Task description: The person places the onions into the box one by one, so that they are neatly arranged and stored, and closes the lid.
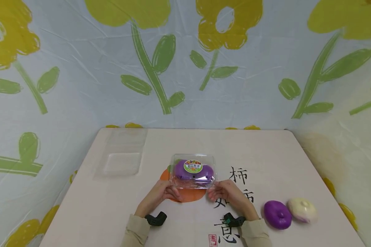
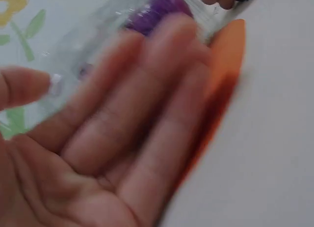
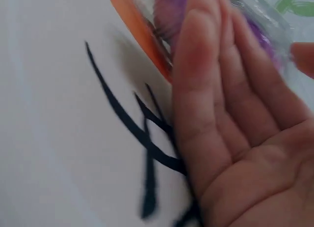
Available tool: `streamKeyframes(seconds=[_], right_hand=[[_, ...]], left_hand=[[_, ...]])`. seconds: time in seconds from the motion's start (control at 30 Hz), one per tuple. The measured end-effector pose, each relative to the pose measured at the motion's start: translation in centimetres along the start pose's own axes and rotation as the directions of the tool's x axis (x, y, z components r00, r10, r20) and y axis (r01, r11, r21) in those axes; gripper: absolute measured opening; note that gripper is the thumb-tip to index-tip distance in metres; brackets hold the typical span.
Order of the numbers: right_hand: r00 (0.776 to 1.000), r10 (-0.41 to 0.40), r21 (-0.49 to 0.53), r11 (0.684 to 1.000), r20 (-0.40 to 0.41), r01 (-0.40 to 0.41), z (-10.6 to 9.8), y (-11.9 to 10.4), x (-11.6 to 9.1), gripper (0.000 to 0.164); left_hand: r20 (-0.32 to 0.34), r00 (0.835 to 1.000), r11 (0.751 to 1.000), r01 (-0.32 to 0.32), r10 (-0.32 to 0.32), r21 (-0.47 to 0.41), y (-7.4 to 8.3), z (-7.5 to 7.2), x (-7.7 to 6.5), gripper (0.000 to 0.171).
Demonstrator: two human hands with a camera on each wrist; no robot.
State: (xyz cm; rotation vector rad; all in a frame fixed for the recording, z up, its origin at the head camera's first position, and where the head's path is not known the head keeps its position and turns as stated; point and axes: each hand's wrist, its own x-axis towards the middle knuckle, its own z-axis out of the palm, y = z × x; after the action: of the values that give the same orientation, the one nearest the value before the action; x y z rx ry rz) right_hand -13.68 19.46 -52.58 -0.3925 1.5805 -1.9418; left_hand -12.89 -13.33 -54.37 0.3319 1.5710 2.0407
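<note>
A clear plastic clamshell box [image 1: 208, 159] with a round fruit sticker on its lid is in front of me, with purple rounded things [image 1: 180, 171] inside. At its near left corner my left hand [image 1: 168, 192] holds it, thumb on the upper side and fingers extended lower down. My right hand [image 1: 225, 192] holds the near right corner in the same way. In the left wrist view the left fingers [image 2: 127, 104] cover part of the box [image 2: 98, 35]. The right fingers [image 3: 206, 84] hide part of it in the right wrist view.
A second clear clamshell box [image 1: 122, 163] lies at the left with its lid back. To my right sit a purple rounded thing [image 1: 277, 214] and a cream one [image 1: 302, 210], touching. The pale table mat [image 1: 105, 206] bears an orange fruit print and black characters. Flowered cloth [image 1: 185, 103] surrounds the table.
</note>
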Motion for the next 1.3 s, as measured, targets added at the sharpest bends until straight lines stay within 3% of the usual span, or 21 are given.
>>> streamKeyframes(seconds=[0.07,0.17,0.27,0.37,0.43,0.5,0.63,0.8,1.07,1.3], right_hand=[[0.997,0.035,-0.108,0.993,-0.066,-0.042,-0.3,-0.6,-0.3,0.047],[0.984,0.026,-0.265,0.961,-0.178,-0.074,-0.5,-1.7,-0.8,0.043],[0.953,-0.045,-0.387,0.919,-0.300,-0.078,-0.3,-2.4,-1.2,0.038],[0.915,-0.115,-0.459,0.884,-0.388,-0.084,0.4,-2.9,-1.2,0.046],[0.905,-0.151,-0.486,0.871,-0.398,-0.068,0.9,-3.0,-1.0,0.059],[0.906,-0.170,-0.498,0.866,-0.388,-0.051,1.4,-2.9,-0.8,0.073],[0.927,-0.151,-0.460,0.888,-0.343,-0.026,2.2,-1.9,-0.1,0.099],[0.938,-0.091,-0.416,0.907,-0.336,-0.061,2.9,-0.9,0.6,0.111],[0.937,-0.096,-0.386,0.922,-0.337,-0.044,2.9,0.0,1.4,0.099],[0.935,-0.096,-0.382,0.923,-0.342,-0.045,2.0,0.2,2.6,0.088]], left_hand=[[-0.035,0.997,0.996,0.064,-0.062,0.064,0.7,-0.2,-0.2,0.051],[-0.087,0.994,0.979,0.074,-0.058,0.190,1.8,-0.3,-0.7,0.051],[-0.209,0.977,0.938,0.027,0.049,0.345,2.6,-0.1,-1.0,0.040],[-0.328,0.926,0.864,0.006,0.185,0.504,3.1,0.4,-1.0,0.022],[-0.363,0.901,0.821,0.013,0.238,0.571,3.1,0.9,-0.9,0.033],[-0.364,0.897,0.803,0.018,0.250,0.596,3.1,1.4,-0.7,0.060],[-0.348,0.911,0.823,0.017,0.222,0.568,2.4,2.1,-0.2,0.095],[-0.328,0.920,0.837,0.002,0.213,0.546,1.1,2.6,0.4,0.103],[-0.350,0.906,0.838,-0.009,0.238,0.546,0.1,3.3,0.9,0.098],[-0.359,0.895,0.838,-0.031,0.265,0.544,0.1,2.8,2.3,0.100]])
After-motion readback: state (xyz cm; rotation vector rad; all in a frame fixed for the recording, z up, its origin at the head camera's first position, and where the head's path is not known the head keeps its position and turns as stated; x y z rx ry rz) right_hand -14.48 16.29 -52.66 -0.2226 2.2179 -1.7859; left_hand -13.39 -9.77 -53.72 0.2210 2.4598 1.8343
